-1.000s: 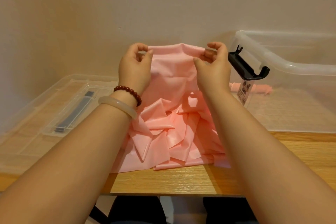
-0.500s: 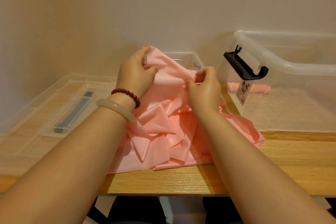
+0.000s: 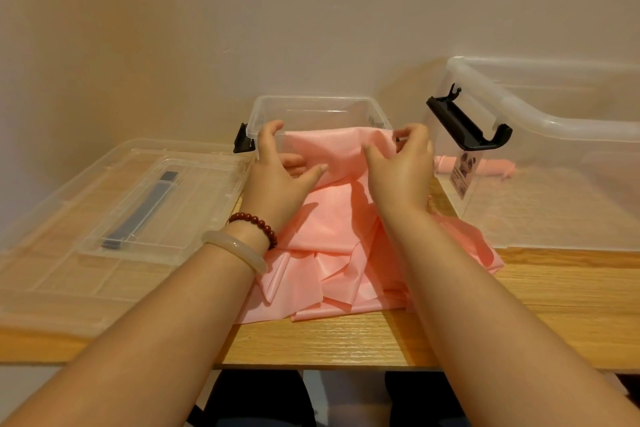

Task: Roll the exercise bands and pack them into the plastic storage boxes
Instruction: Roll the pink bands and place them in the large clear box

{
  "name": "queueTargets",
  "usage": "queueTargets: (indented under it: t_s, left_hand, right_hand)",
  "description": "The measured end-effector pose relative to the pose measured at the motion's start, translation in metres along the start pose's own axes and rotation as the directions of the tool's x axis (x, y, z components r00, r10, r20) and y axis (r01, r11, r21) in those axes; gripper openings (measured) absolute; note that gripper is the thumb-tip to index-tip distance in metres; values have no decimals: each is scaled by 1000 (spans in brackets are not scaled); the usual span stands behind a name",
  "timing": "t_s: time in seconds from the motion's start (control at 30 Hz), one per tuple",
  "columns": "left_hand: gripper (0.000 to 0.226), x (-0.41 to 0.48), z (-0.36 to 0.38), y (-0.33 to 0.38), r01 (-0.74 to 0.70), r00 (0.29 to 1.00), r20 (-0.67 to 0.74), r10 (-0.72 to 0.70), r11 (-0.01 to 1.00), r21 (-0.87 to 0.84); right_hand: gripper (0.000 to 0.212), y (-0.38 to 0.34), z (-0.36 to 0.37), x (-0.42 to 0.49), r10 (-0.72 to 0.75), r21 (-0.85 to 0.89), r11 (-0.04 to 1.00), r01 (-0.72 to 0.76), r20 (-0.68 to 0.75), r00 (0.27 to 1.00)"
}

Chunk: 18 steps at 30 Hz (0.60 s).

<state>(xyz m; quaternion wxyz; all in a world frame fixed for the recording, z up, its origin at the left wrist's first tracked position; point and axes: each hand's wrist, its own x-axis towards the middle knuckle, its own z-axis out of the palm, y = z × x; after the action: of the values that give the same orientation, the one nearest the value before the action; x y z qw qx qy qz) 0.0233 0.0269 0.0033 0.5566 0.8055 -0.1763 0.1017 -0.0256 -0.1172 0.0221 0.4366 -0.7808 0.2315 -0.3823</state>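
Left hand [image 3: 277,166] and right hand [image 3: 398,170] pinch the pink band [image 3: 332,218], fingertips partly hidden, against the small box [image 3: 318,104].

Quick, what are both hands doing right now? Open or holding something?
Left hand: closed, holding the pink band.
Right hand: closed, pinching the pink band's top edge.
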Motion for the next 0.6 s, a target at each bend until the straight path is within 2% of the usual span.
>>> queueTargets:
  t_s: [0.07,0.13,0.27,0.43,0.5,0.57,0.6]
  left_hand:
    - [90,-1,3,-3,-39,999,32,39,999,-3]
    - [86,1,4,-4,-55,999,4,55,998,26]
    - [69,8,-3,3,-61,993,-105,53,996,-69]
    - [38,32,-16,25,-97,964,-252,85,995,-36]
    - [26,45,-18,31,-79,970,-224,94,994,75]
    - [25,54,-21,31,-47,985,-152,84,971,236]
    - [25,56,-21,29,-46,989,-119,85,952,302]
  right_hand:
    - [33,5,0,-6,109,-2,994,-109,17,994]
    - [30,9,1,-9,167,2,986,-167,66,984]
    - [13,9,-1,-3,64,108,992,-66,23,998]
    - [25,-9,-1,11,63,280,959,-51,-37,997]
    - [26,-16,0,18,60,297,954,-47,-33,998]
    - [20,-21,0,24,30,186,982,-35,26,999]
    - [25,-21,0,26,17,123,992,-24,57,998]
